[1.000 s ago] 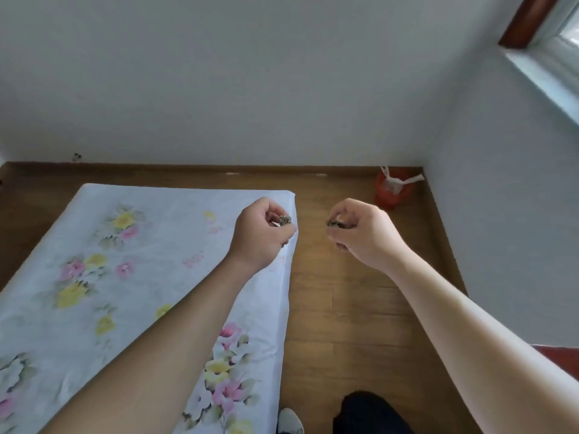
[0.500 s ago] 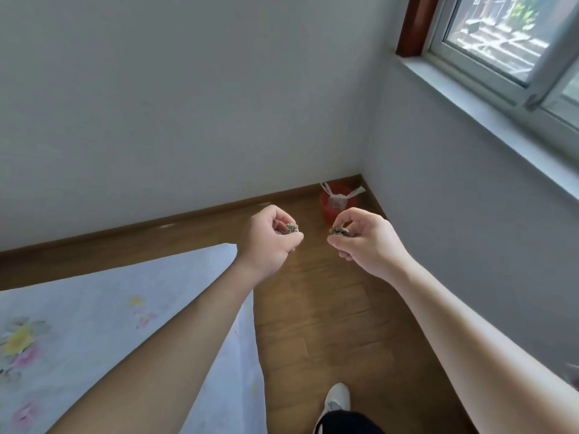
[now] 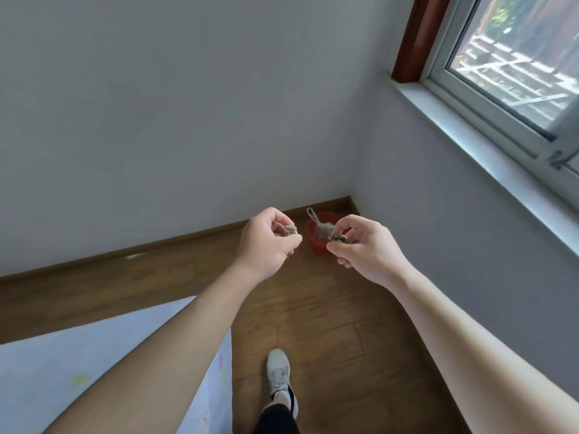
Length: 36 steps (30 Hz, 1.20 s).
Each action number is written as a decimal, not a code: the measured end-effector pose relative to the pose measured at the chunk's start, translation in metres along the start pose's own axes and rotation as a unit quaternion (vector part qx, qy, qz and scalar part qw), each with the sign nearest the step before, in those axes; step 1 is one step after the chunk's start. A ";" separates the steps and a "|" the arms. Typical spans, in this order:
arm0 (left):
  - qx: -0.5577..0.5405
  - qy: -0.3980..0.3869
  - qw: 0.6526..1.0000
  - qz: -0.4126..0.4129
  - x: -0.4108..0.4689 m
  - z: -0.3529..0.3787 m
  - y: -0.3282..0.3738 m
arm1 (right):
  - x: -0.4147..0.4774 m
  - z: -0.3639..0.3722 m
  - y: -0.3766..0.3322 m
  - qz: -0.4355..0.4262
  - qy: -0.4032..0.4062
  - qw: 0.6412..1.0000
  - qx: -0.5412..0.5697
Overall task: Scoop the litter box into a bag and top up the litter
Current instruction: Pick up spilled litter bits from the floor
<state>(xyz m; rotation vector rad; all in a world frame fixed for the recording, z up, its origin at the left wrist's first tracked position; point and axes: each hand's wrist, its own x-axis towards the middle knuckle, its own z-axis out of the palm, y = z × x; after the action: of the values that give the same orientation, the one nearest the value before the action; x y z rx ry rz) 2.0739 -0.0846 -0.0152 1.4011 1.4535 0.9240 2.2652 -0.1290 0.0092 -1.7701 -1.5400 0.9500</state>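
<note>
Left hand [image 3: 268,242] pinches a litter clump [image 3: 290,230]; right hand [image 3: 365,245] pinches another clump [image 3: 337,238], red basin [image 3: 315,242] just beyond.

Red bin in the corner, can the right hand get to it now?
Probably, with a stretch: nothing stands between the right hand, pinching a clump, and the red bin, only bare floor.

Two bare forearms without sleeves, left hand [image 3: 266,242], right hand [image 3: 366,249], dark trouser leg [image 3: 275,419], white sneaker [image 3: 278,372]
</note>
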 end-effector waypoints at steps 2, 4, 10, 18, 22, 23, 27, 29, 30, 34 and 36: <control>0.000 -0.012 1.000 0.008 0.043 0.004 0.000 | 0.036 -0.001 0.000 0.012 0.012 1.000 0.000; 0.004 -0.025 1.000 0.015 0.088 0.007 0.000 | 0.072 -0.003 -0.001 0.029 0.026 0.999 0.003; 0.007 -0.088 0.996 0.018 0.202 0.028 0.011 | 0.159 -0.019 0.003 0.086 0.076 0.993 0.018; 0.021 -0.142 0.990 0.001 0.320 0.082 0.015 | 0.263 -0.046 0.043 0.137 0.092 0.986 0.018; 0.040 -0.144 0.988 -0.025 0.374 0.116 0.003 | 0.325 -0.057 0.077 0.145 0.084 0.986 0.020; 0.044 -0.146 0.988 -0.035 0.387 0.125 0.000 | 0.341 -0.059 0.086 0.148 0.081 0.985 0.023; 0.050 -0.150 0.985 -0.068 0.442 0.162 -0.017 | 0.404 -0.063 0.124 0.163 0.045 0.985 0.025; 0.057 -0.157 0.983 -0.080 0.467 0.178 -0.030 | 0.433 -0.061 0.142 0.173 0.031 0.984 0.024; 0.058 -0.162 0.981 -0.086 0.479 0.185 -0.037 | 0.446 -0.059 0.151 0.179 0.029 0.983 0.025; 0.067 -0.187 0.975 -0.101 0.521 0.212 -0.076 | 0.492 -0.041 0.189 0.209 0.028 0.977 0.030; 0.070 -0.199 0.971 -0.108 0.543 0.226 -0.104 | 0.512 -0.024 0.215 0.218 0.019 0.975 0.023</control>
<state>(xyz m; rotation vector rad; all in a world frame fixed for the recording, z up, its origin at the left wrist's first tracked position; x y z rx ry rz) 2.2713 0.4318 -0.2407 1.3993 1.3455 0.3792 2.4415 0.3461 -0.2186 -2.1262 -1.1119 1.1362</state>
